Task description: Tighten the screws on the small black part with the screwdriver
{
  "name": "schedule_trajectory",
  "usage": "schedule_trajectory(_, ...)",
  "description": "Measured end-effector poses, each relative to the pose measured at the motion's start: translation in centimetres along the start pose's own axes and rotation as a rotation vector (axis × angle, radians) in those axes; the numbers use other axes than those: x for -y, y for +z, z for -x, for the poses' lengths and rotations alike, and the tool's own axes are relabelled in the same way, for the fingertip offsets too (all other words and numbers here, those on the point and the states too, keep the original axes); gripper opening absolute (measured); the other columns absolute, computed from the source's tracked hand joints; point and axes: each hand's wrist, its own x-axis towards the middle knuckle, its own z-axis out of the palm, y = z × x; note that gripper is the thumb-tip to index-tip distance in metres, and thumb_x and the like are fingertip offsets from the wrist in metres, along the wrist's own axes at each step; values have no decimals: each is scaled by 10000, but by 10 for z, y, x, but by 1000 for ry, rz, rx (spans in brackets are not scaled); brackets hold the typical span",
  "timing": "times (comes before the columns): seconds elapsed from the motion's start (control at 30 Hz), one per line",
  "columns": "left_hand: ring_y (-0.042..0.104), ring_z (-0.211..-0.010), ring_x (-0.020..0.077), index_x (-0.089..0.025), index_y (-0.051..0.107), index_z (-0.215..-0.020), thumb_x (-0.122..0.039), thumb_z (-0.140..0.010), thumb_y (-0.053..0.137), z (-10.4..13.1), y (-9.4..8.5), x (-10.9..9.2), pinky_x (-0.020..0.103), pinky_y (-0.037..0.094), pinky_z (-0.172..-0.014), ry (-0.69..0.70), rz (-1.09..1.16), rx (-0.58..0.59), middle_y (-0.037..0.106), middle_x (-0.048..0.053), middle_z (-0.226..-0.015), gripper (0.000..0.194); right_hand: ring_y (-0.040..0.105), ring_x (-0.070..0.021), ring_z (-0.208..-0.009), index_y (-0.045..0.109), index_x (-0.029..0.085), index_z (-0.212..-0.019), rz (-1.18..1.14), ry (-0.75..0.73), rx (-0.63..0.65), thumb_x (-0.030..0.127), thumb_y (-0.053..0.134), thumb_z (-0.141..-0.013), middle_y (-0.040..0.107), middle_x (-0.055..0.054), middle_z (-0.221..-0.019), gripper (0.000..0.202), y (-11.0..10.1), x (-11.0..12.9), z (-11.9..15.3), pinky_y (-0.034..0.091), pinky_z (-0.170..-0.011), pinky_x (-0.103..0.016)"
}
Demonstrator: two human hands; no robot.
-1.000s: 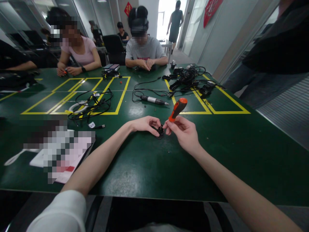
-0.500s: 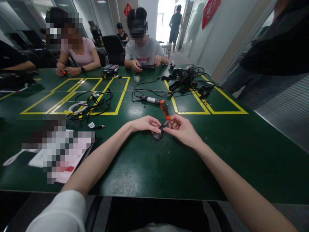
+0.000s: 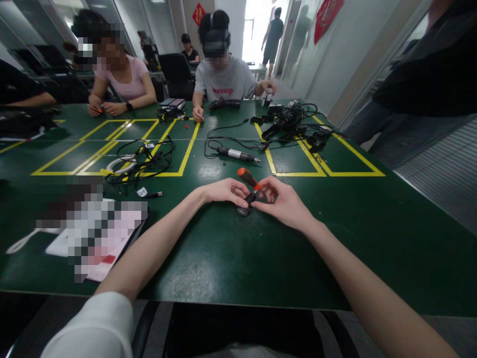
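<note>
My left hand (image 3: 228, 191) is closed on a small dark plastic part (image 3: 250, 199), pinched between thumb and fingers just above the table. Below it lies a dark grey rounded piece (image 3: 243, 211); whether the two are joined I cannot tell. A screwdriver (image 3: 247, 177) with an orange and black handle leans to the left, its handle up and its shaft toward the dark part. My right hand (image 3: 276, 196) has curled fingers at the lower end of that handle, and its thumb tip reaches the dark part. The screwdriver's tip is hidden.
Beyond my hands lies a black and silver electric screwdriver (image 3: 236, 154) with its cord. Tangled black cables (image 3: 288, 122) lie at the back right, a cable coil (image 3: 139, 159) at the left. A pink-covered pad (image 3: 122, 223) is near my left forearm. Co-workers sit across the green table (image 3: 298, 268).
The screwdriver has tipped from nearly upright to leaning left, its handle lower. Across the table, a person has put down a black object and moved both hands apart.
</note>
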Motion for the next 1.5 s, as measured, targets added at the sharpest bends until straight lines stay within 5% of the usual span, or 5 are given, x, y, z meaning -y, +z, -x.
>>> schedule_trajectory(0.5, 726, -780, 109, -132, 770, -936, -261, -561, 1000, -1, -1, 0, 230, 537, -785, -30, 45, 46, 805, 38, -886, 458, 511, -131, -613, 627, 213, -957, -22, -141, 31, 241, 724, -791, 606, 28, -741, 194, -3, -3, 0, 423, -579, -267)
schedule_trajectory(0.77, 726, -849, 124, -151, 790, -893, -175, -594, 918, 4, -3, -5, 225, 542, -803, 26, 18, 107, 817, 53, -981, 326, 650, -177, -670, 637, 215, -786, -257, -5, -120, 556, 901, -688, 723, -38, -775, 442, -3, 2, -2, 555, -653, -322)
schedule_trajectory(1.0, 714, -896, 125, -162, 799, -958, -163, -626, 880, 6, -5, -8, 233, 532, -835, 28, -10, 159, 810, 55, -1047, 342, 656, -181, -602, 680, 199, -706, -412, 78, -202, 849, 608, -837, 762, -103, -778, 667, -4, 5, -7, 577, -613, -339)
schedule_trajectory(1.17, 714, -910, 127, -166, 777, -1005, -180, -615, 932, 7, -4, -10, 283, 537, -904, 8, -66, 167, 795, 56, -1091, 421, 535, -149, -432, 580, 218, -610, -274, 145, -305, 905, 582, -808, 580, -28, -481, 714, -5, 0, -5, 437, -454, -282)
schedule_trajectory(1.5, 711, -886, 130, -150, 697, -881, -157, -548, 962, 4, -4, -5, 336, 551, -921, 21, -61, 113, 771, 21, -975, 425, 523, -148, -418, 570, 218, -600, 35, 170, 20, 849, 506, -894, 588, -14, -475, 699, -2, 0, -1, 390, -468, -268)
